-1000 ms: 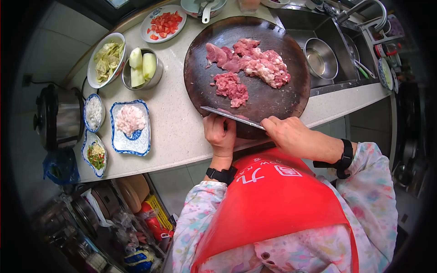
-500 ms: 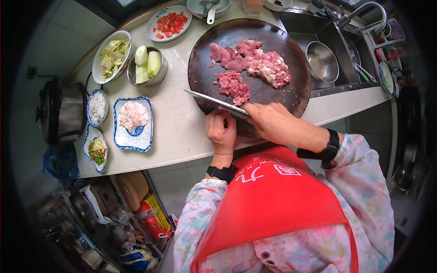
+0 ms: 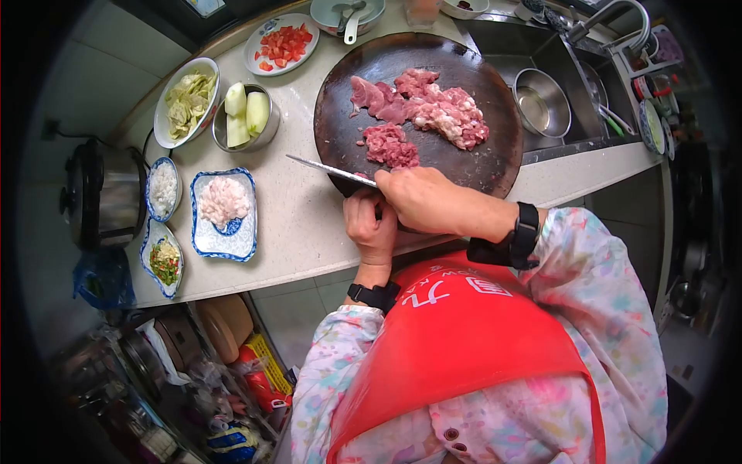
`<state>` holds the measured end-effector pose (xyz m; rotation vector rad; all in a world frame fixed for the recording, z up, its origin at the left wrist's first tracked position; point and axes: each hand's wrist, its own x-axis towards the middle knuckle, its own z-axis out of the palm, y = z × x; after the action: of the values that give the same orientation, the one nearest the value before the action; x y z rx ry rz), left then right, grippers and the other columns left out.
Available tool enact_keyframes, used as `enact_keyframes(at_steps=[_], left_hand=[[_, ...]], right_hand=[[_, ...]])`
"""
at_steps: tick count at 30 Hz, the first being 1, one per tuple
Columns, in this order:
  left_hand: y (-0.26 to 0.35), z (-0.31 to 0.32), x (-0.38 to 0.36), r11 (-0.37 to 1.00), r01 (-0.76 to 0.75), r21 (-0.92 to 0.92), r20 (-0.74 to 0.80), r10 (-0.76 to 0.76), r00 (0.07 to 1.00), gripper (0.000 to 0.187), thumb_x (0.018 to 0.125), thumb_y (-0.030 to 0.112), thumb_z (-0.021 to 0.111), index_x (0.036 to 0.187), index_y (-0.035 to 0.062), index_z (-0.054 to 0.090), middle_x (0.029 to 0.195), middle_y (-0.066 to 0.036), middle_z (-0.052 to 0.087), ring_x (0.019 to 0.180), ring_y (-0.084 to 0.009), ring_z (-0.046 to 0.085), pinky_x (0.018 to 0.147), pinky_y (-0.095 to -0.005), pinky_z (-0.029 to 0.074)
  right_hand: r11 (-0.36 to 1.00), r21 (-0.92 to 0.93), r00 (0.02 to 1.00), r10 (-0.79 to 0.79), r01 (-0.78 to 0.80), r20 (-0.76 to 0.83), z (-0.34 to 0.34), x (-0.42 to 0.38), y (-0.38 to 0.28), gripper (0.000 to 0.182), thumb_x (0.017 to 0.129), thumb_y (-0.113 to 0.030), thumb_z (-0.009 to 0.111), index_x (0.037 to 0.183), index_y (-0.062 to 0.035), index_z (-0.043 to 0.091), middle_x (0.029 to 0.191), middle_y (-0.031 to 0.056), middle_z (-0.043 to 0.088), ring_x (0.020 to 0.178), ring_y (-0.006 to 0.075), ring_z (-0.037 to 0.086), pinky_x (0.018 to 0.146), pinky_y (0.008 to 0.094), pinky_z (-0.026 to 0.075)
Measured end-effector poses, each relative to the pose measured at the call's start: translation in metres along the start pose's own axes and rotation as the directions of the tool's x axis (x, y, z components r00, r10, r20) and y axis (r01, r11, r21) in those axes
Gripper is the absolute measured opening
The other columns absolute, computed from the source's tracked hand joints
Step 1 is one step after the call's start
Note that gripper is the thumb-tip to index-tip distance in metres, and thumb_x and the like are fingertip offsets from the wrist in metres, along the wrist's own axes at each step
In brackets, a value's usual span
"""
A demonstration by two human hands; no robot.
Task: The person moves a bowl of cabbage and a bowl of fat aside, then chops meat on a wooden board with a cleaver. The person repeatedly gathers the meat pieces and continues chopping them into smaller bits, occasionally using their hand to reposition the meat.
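A knife (image 3: 331,169) is gripped in my right hand (image 3: 440,203), its blade seen nearly edge-on and pointing left over the near edge of the round dark cutting board (image 3: 495,166). Just below the blade, my left hand (image 3: 371,224) is curled at the board's near edge; what its fingers hold, if anything, is hidden. On the board, beyond the blade, lies a small heap of chopped meat (image 3: 390,145). Behind it are flat meat slices (image 3: 376,98) and a larger pile of pink and white meat (image 3: 452,116).
Left of the board stand a steel bowl of peeled vegetables (image 3: 265,138), a square dish of pale minced food (image 3: 224,199), and small dishes. A plate of red pieces (image 3: 283,46) is behind. The sink (image 3: 506,54) holds a steel bowl (image 3: 542,103) at right.
My right hand has moved left with the knife, whose tip now reaches beyond the board's left edge. My left hand remains curled in nearly the same place. The view has shifted slightly.
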<state>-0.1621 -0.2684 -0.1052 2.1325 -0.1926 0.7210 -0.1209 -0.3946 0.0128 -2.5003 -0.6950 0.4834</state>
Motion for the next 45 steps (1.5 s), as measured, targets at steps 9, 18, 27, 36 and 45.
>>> enact_keyframes(at_steps=[9,18,27,36,45], left_hand=[[0.017,0.000,0.013,0.994,-0.024,0.106,0.126,0.011,0.992,0.024,0.074,0.000,0.069,0.098,0.0022,0.065,0.099,-0.014,0.063,0.091,-0.0327,0.059,0.082,-0.0419,0.049],[0.013,-0.013,0.008,0.999,-0.030,0.014,0.048,0.029,0.998,0.018,0.074,-0.001,0.068,0.092,0.0024,0.065,0.092,-0.013,0.063,0.087,-0.0331,0.060,0.079,-0.0418,0.050],[0.002,0.002,0.010,0.989,-0.134,0.059,-0.019,0.135,0.991,0.015,0.070,-0.003,0.070,0.082,0.0034,0.063,0.079,-0.012,0.058,0.075,-0.0335,0.056,0.068,-0.0424,0.047],[0.002,-0.008,0.010,0.988,-0.149,0.037,0.079,0.146,0.986,0.018,0.071,-0.005,0.068,0.087,0.0024,0.065,0.095,-0.013,0.062,0.082,-0.0320,0.059,0.075,-0.0405,0.049],[-0.003,-0.005,0.000,0.993,-0.108,0.047,-0.014,0.109,0.994,0.019,0.073,-0.004,0.069,0.091,0.0033,0.066,0.097,-0.012,0.064,0.086,-0.0309,0.061,0.076,-0.0396,0.051]], right_hand=[[0.990,0.007,0.986,0.143,-0.143,-0.086,-0.021,-0.059,0.027,0.017,0.087,-0.012,0.060,0.097,-0.0005,0.053,0.083,0.0236,0.064,0.083,0.0444,0.062,0.069,0.0524,0.048],[0.997,-0.080,0.985,-0.034,0.021,-0.171,-0.008,-0.069,0.016,0.016,0.084,-0.006,0.060,0.097,-0.0014,0.052,0.084,0.0178,0.062,0.073,0.0389,0.064,0.062,0.0477,0.050],[0.984,-0.176,1.000,-0.017,0.020,0.019,-0.019,-0.085,0.019,0.023,0.075,0.000,0.059,0.096,0.0009,0.050,0.084,0.0198,0.062,0.069,0.0385,0.065,0.058,0.0469,0.052],[0.997,-0.048,0.997,0.059,-0.062,-0.058,-0.009,-0.033,0.023,0.016,0.087,-0.010,0.058,0.095,0.0005,0.049,0.081,0.0240,0.065,0.077,0.0424,0.064,0.063,0.0518,0.049],[0.988,-0.155,0.995,-0.026,0.011,-0.096,-0.009,-0.071,0.015,0.018,0.086,-0.009,0.060,0.099,-0.0025,0.049,0.085,0.0177,0.061,0.074,0.0381,0.064,0.060,0.0472,0.050]])
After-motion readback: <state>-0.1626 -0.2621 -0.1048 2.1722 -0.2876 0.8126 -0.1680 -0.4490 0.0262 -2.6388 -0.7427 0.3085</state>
